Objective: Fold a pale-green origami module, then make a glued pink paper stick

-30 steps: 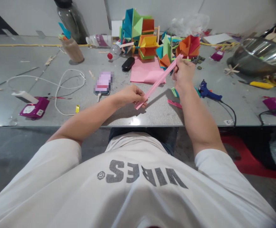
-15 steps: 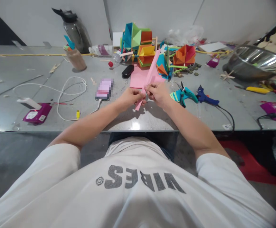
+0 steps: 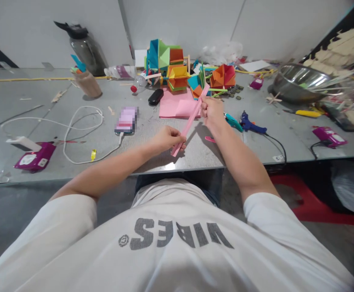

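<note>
A long pink paper strip (image 3: pixel 191 119) slants up and to the right above the grey table. My left hand (image 3: pixel 171 138) pinches it near its lower end. Higher up, close to the strip's top end, my right hand (image 3: pixel 211 110) grips it between thumb and fingers. Behind the strip lies a sheet of pink paper (image 3: pixel 168 106), flat on the table. A small pink piece (image 3: pixel 210 139) rests beside my right wrist. Teal-handled pliers (image 3: pixel 233 121) are partly hidden by my right forearm.
Folded coloured paper shapes (image 3: pixel 177 75) stand at the back. A blue glue gun (image 3: pixel 252 123) and a metal bowl (image 3: pixel 301 85) sit to the right. Leftward are a phone (image 3: pixel 127 120), a white cable (image 3: pixel 69 142), a stick holder (image 3: pixel 88 84) and a dark bottle (image 3: pixel 87 50).
My right hand has slid up along the pink strip, away from my left hand, which has moved slightly down. The view has shifted to the right.
</note>
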A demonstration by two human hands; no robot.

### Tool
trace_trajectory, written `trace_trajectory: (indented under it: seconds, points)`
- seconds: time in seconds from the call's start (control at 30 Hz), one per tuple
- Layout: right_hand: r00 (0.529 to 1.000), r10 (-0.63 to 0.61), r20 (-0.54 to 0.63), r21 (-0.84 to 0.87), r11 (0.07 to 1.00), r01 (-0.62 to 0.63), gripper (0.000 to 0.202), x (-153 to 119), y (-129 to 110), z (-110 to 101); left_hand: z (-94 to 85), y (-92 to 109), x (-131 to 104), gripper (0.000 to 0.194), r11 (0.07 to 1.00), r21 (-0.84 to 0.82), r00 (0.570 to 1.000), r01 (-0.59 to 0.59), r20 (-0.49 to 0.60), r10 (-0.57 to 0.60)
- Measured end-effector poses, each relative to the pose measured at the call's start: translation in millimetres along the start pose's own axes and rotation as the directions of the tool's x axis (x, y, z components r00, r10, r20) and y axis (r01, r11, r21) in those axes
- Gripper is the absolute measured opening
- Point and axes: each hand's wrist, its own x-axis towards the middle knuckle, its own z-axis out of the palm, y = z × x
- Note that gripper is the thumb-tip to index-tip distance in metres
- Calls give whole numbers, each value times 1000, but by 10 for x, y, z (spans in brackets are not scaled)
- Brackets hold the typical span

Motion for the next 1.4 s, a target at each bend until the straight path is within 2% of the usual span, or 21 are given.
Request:
trace_trajectory:
  seconds: [0.2,0.3,0.37,0.43,0.47,0.5,0.53,0.57,0.63,0.67,0.7,0.77,0.83,0.87,0.9,0.97,1.0,1.07,1.17,1.3,1.4]
  points:
    - [990,-47,-131,35,998,52,54,256,-47,-174,-37,23,-35,23,998,54,999,20,32,-22]
    - [965,-93,-246,31,994,104,51,453,-100,-331,-153,46,-73,27,984,176,989,-3,144,-23]
    - [923,-182,-338,-48,983,177,49,559,-173,-444,-251,85,-89,28,958,285,976,-29,216,-35]
    - [851,-346,-395,-207,936,285,47,558,-244,-516,-345,142,-95,25,922,382,979,-58,204,-23]
    - [807,-454,-378,-311,883,351,47,495,-266,-528,-386,172,-99,25,901,427,983,-75,183,-5]
    - [746,-572,-342,-425,802,420,46,386,-271,-528,-423,197,-106,25,877,470,986,-94,167,16]
    - [678,-698,-230,-530,674,514,46,234,-257,-521,-458,213,-118,25,851,511,986,-116,159,39]
    - [624,-781,-23,-608,506,612,45,46,-224,-517,-491,217,-137,26,823,552,986,-137,159,58]
    - [495,-785,372,-680,133,722,51,-376,-115,-548,-556,188,-195,27,768,621,985,-156,158,72]
    - [447,-766,462,-702,-7,712,62,-579,-48,-592,-590,158,-234,28,743,652,986,-151,150,69]
    - [418,-761,495,-719,-89,689,72,-762,22,-655,-625,122,-278,29,719,681,989,-138,137,60]
    - [369,-792,486,-753,-166,637,84,-1044,162,-809,-689,49,-376,30,679,724,991,-122,128,41]
    - [369,-789,492,-787,-222,575,82,-1236,299,-940,-734,-8,-477,27,661,737,985,-143,171,22]
    - [372,-745,554,-762,-273,588,69,-1315,366,-977,-744,-28,-526,26,663,731,980,-157,200,12]
    - [340,-680,650,-690,-339,640,50,-1390,432,-990,-745,-43,-571,25,673,721,975,-167,222,5]
    - [228,-505,833,-473,-433,767,13,-1537,554,-951,-724,-66,-650,24,686,708,972,-169,236,-4]
    - [188,-453,871,-406,-450,795,12,-1604,606,-910,-707,-77,-682,24,682,713,974,-164,227,-3]
    - [185,-398,898,-362,-433,825,19,-1710,683,-823,-668,-107,-732,22,652,741,977,-161,211,1]
    - [251,-365,896,-383,-356,852,24,-1772,728,-751,-616,-179,-792,15,539,811,973,-228,215,89]
    - [319,-305,898,-404,-281,871,29,-1774,711,-761,-526,-334,-929,5,248,911,905,-329,229,358]
    - [359,-272,893,-428,-264,864,30,-1823,694,-786,-425,-471,-1088,24,62,930,861,-362,308,405]
